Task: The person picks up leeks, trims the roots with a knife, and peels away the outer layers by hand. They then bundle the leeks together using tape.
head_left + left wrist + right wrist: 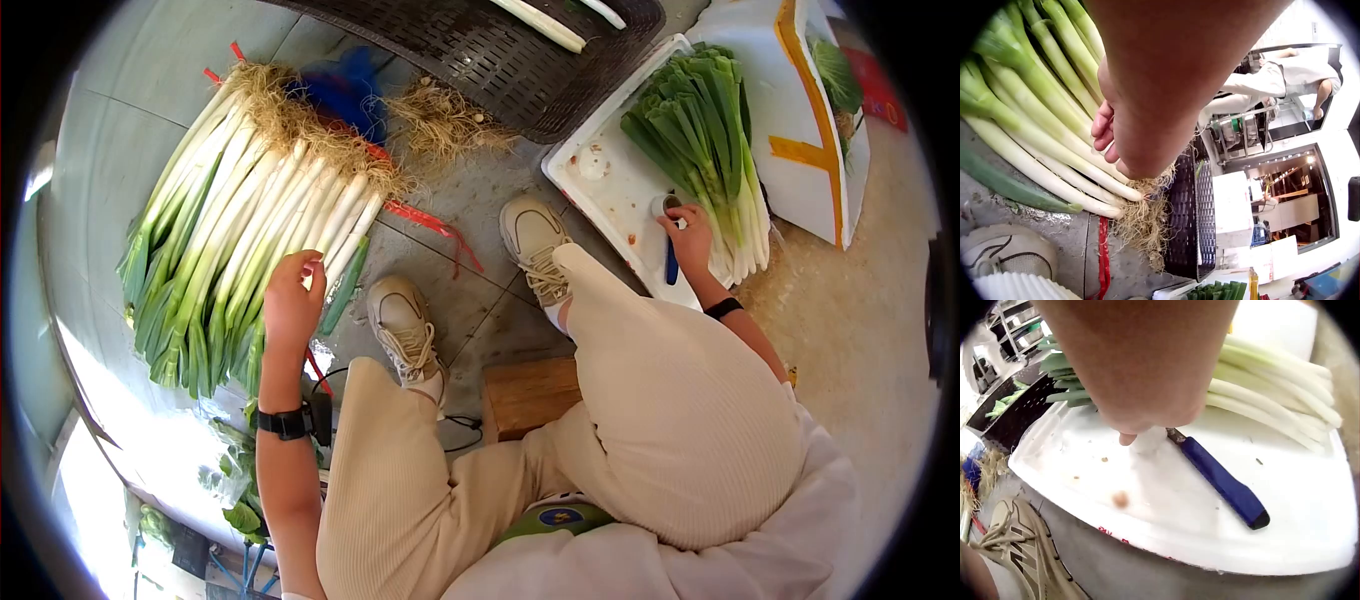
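A wide pile of long green onions, roots at the far end, lies on the floor at the left. Just over the pile's right edge is my left hand, fingers loosely bent and nothing held. At the right, my right hand pinches a small pale ring, which looks like a tape roll, above a white foam tray. Beside that hand a blue utility knife lies on the tray, its blade end close under the fingers. A trimmed bunch of green onions rests along the tray's right side.
A dark woven plastic basket with a few white stalks stands ahead. Cut roots and red strapping lie on the floor between pile and basket. A white foam box leans beyond the tray. My shoes stand between the pile and tray.
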{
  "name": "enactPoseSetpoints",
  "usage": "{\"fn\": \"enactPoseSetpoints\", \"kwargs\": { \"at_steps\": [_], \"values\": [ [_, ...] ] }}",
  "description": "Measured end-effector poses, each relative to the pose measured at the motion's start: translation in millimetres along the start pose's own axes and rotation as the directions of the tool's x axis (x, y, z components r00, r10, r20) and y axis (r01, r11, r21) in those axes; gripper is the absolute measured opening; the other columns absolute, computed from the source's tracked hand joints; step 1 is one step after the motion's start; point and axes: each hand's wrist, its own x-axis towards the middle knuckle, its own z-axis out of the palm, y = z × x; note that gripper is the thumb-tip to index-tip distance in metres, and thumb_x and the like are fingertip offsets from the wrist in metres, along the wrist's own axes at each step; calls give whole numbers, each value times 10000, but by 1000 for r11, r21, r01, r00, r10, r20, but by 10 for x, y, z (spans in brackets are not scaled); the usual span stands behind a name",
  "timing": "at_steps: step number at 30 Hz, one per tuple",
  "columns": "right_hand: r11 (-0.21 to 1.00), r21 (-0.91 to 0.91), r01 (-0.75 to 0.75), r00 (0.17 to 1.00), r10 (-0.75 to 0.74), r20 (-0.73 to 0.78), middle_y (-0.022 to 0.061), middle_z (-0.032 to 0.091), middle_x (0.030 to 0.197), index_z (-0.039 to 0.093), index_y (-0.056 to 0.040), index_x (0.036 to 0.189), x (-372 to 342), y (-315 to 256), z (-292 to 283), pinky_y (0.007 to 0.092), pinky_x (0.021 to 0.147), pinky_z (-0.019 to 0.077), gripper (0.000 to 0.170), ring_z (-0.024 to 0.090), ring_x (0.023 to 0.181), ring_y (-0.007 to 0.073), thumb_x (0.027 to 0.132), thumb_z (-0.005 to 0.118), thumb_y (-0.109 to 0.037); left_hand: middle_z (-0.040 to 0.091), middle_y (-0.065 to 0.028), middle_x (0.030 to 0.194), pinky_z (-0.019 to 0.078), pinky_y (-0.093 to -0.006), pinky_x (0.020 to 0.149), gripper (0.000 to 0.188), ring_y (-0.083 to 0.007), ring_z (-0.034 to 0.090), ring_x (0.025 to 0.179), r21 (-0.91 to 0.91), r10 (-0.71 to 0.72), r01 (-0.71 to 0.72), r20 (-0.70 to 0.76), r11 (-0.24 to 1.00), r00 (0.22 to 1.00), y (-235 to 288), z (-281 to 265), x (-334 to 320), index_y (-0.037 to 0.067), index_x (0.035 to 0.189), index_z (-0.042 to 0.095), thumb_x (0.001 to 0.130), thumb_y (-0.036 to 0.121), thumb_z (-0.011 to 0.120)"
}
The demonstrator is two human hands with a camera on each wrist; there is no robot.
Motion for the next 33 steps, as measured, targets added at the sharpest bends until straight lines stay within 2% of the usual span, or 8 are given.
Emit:
{"fn": "enactPoseSetpoints", "kwargs": {
  "at_steps": [2,6,12,14,20,23,28,33],
  "values": [
    [988,-141,67,994,-77,-71,139,610,1037,731,-40,1001,-34,2,-36,401,842,488,320,604,975,306,741,831,-196,689,-126,906,539,-362,717,148,-247,672,784,13,-17,17,-2,1000,1000,0,22,-3,38,1019,688,878,77,664],
    [990,-99,102,994,-105,-32,144,583,1007,696,-56,1032,-53,175,-34,419,850,481,353,590,974,329,734,834,-185,690,-121,906,537,-359,708,146,-243,670,779,1,-10,10,-2,1000,1000,-94,72,-35,38,1016,687,879,80,665],
    [980,-128,-152,988,146,-55,162,603,989,583,2,1011,-162,455,14,422,824,487,482,608,933,327,711,854,-261,693,-115,908,537,-351,696,149,-238,668,783,-13,-15,15,8,1000,1000,-121,104,-26,41,1014,685,873,87,674],
    [915,-228,-333,932,356,68,175,644,955,591,23,1010,-194,557,26,419,798,500,562,636,907,330,729,835,-398,694,-113,905,536,-348,689,151,-232,666,787,-34,-42,43,1,999,999,-81,112,-29,49,1017,688,869,79,675],
    [889,-207,-408,861,450,236,196,704,963,628,2,1017,-251,751,114,399,798,519,623,679,918,327,769,748,-557,695,-107,900,531,-340,681,151,-219,663,784,-48,-66,67,24,997,998,-75,147,-94,52,1019,693,870,59,670],
    [890,-239,-387,859,443,258,183,711,938,633,4,1003,-236,833,161,398,788,526,619,688,889,327,772,743,-560,693,-108,900,531,-339,686,147,-212,661,783,-54,-115,118,47,992,992,-114,169,-104,46,1019,692,875,65,671],
    [924,-270,-271,920,331,211,278,667,860,561,25,1026,-284,800,45,521,777,500,406,651,844,456,883,594,-354,695,-111,914,528,-328,685,144,-208,652,774,-64,-108,113,81,991,991,-81,176,-91,34,1033,694,902,76,653],
    [868,-343,-358,893,426,146,334,648,901,499,15,1088,-423,834,-284,581,811,465,362,621,900,509,907,510,-298,695,-115,918,517,-320,674,144,-204,645,764,-37,-61,64,78,997,995,-57,192,-60,18,1036,690,914,82,645]
  ]
}}
